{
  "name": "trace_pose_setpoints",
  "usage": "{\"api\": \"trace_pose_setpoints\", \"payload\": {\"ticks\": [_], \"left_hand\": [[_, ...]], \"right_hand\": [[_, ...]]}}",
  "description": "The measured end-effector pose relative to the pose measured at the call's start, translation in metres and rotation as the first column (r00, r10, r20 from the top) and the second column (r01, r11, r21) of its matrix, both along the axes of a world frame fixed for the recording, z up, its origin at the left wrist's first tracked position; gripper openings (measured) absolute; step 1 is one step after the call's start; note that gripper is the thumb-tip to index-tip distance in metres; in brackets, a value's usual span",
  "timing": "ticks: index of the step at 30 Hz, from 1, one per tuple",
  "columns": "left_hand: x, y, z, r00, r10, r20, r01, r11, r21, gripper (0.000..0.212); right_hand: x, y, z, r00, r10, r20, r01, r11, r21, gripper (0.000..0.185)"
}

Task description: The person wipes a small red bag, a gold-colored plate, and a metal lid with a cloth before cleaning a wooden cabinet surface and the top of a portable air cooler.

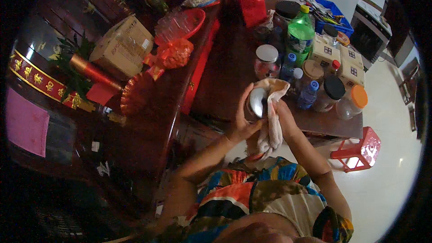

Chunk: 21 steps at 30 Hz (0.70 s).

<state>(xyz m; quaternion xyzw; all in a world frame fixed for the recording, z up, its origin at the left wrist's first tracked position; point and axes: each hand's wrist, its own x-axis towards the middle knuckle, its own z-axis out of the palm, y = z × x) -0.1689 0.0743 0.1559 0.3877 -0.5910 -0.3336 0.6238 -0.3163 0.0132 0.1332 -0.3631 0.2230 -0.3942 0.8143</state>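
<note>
My left hand [245,118] is wrapped around a round jar with a shiny metal lid [258,102], held above the near edge of the dark wooden table [332,125]. Against the right side of that jar, my right hand [281,111] grips a pale cloth [274,121], which drapes over the jar's rim and hangs down towards my chest. Part of the jar and some fingers are hidden by the cloth. Just beyond my hands stands a jar with a white lid [267,55]; small blue-capped bottles [307,96] are to the right.
Jars, a green soda bottle [299,37], tissue packs [351,71] and a blue basket of utensils [332,13] crowd the table's right side. A red stool [366,148] stands on the floor at right. The left cabinet holds a cardboard box [123,47] and red decorations.
</note>
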Motion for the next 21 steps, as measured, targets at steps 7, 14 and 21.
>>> {"api": "trace_pose_setpoints", "payload": {"ticks": [7, 14, 21], "left_hand": [[0.025, 0.032, -0.030, 0.973, 0.111, -0.201, -0.093, 0.991, 0.096, 0.079], [0.047, 0.040, -0.037, 0.775, 0.104, -0.623, 0.187, 0.904, 0.384, 0.063], [0.047, 0.031, -0.020, 0.724, 0.156, -0.671, 0.158, 0.911, 0.381, 0.073]], "right_hand": [[0.031, 0.006, -0.010, 0.888, -0.380, -0.258, -0.010, 0.547, -0.837, 0.025], [0.053, 0.036, 0.040, 0.773, -0.522, -0.360, -0.356, 0.112, -0.928, 0.063], [0.066, 0.007, 0.048, 0.676, -0.691, -0.255, -0.146, 0.214, -0.966, 0.067]]}}
